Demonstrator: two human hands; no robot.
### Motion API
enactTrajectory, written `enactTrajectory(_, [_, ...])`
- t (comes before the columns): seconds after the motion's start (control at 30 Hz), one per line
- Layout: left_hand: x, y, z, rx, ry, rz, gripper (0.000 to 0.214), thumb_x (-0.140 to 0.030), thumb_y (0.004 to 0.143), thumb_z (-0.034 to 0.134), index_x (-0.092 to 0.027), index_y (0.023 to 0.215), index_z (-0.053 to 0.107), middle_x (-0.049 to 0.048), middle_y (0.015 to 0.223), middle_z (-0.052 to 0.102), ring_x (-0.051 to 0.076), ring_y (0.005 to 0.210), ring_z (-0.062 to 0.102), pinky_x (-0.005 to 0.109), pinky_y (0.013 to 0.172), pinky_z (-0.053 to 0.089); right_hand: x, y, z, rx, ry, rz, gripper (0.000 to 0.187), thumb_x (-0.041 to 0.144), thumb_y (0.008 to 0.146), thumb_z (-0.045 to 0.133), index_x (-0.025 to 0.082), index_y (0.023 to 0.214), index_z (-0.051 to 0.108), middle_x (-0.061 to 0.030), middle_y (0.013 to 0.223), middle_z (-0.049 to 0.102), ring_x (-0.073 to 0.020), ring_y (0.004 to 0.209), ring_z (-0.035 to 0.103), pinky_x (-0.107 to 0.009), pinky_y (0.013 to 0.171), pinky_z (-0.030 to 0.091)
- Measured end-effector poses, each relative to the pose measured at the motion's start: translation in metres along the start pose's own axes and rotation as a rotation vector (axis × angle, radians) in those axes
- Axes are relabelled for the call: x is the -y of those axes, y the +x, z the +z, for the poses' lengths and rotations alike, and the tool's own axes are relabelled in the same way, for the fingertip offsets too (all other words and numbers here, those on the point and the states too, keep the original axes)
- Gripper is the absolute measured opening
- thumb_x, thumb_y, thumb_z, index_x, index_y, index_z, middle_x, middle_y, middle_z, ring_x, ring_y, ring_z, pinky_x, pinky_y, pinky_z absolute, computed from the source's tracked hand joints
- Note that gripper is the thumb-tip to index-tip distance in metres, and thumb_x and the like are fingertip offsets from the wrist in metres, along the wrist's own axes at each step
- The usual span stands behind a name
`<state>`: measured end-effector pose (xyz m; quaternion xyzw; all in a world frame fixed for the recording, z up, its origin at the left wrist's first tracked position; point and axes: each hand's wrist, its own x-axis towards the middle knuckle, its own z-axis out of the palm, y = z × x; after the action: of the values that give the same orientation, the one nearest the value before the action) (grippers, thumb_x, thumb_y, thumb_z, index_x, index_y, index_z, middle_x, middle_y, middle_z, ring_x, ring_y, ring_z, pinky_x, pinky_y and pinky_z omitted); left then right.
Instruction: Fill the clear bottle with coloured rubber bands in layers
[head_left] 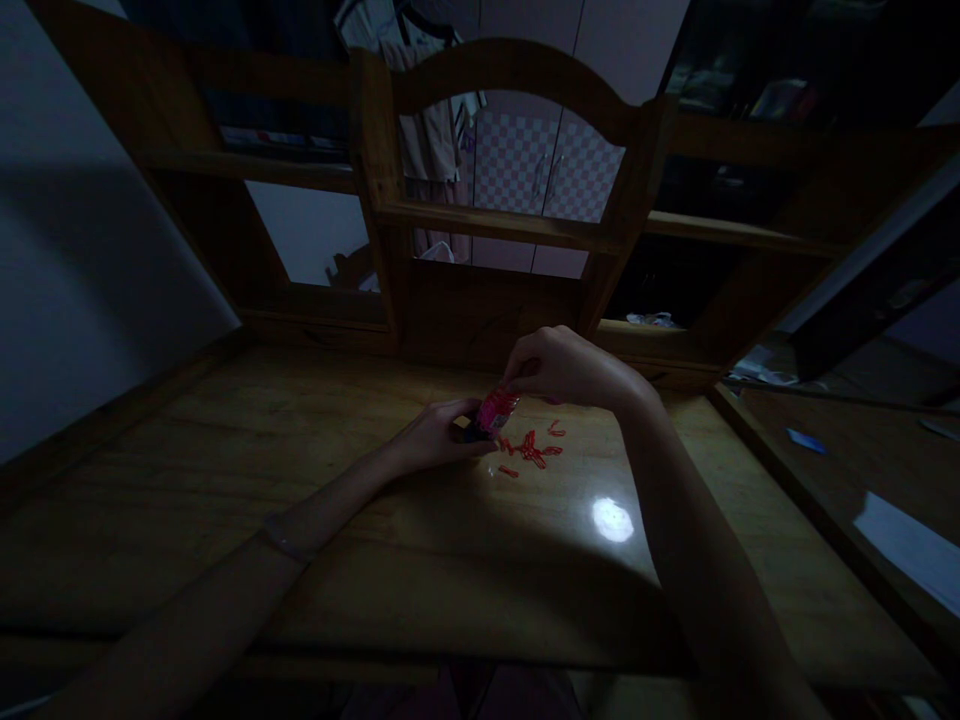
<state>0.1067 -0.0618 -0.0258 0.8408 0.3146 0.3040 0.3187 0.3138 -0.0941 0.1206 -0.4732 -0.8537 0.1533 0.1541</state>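
Red wire-like loops (531, 450), probably clips, lie scattered on the wooden worktop (322, 420) and serve as the landmark. Just behind and to the left of the loops is the pink packet (496, 410), tilted; the right hand (551, 362) pinches its upper end between thumb and fingers, closed on it. Left of the loops, the left hand (439, 432) is curved into a part-open C, its thumb and fingers about a small dark object (473, 431) that meets the packet's lower end. What that object is, and whether it is hollow, I cannot tell.

Handling the packet well would call for a firm, steady left hand, a light pinch so the soft-looking packet does not crumple, and both kept low, so anything loose stays close. A jerk could spread the loops further, and the left thumb sits near enough to nudge them.

Dim light is the main hindrance. Nearer the wearer and right of the loops, a bright glare spot (613, 520) shows on the surface. Behind the loops rises a wooden shelf unit (510, 225), limiting reach that way; far to their right lie white paper (911, 548) and a small blue item (806, 440), out of the way.
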Motion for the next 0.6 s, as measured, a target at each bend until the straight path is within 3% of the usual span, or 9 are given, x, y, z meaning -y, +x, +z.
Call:
enactTrajectory(0.2, [-0.003,0.000,-0.003,-0.022,0.015,-0.031,0.053,-0.053,0.072,0.070,-0.020,0.113,0.063,0.0042,0.102,0.069,0.017,0.078,0.065,0.027,0.067,0.054,-0.011,-0.007,-0.012,-0.089,0.049,0.072,0.020,0.020,0.079,0.059,0.016,0.092,0.074,-0.0027,0.079,0.072,-0.0105,0.063,0.060,-0.019,0.057,0.041])
enactTrajectory(0.4, [-0.002,0.001,-0.004,-0.017,-0.002,0.002,0.052,-0.051,0.074,0.069,-0.020,0.114,0.062,0.0054,0.108,0.068,0.019,0.089,0.065,0.028,0.073,0.054,-0.020,-0.007,-0.012,0.112,0.145,0.147,0.020,0.018,0.072,0.069,0.015,0.091,0.073,-0.0038,0.079,0.073,-0.0113,0.062,0.062,-0.020,0.056,0.045])
enactTrajectory(0.6, [-0.001,0.001,-0.002,-0.026,0.017,-0.012,0.052,-0.050,0.072,0.070,-0.021,0.115,0.062,0.0046,0.106,0.069,0.018,0.085,0.066,0.028,0.070,0.055,-0.007,0.000,-0.003,-0.031,0.149,0.108,0.015,0.018,0.071,0.070,0.014,0.085,0.073,-0.0033,0.074,0.071,-0.0103,0.061,0.061,-0.018,0.053,0.042])
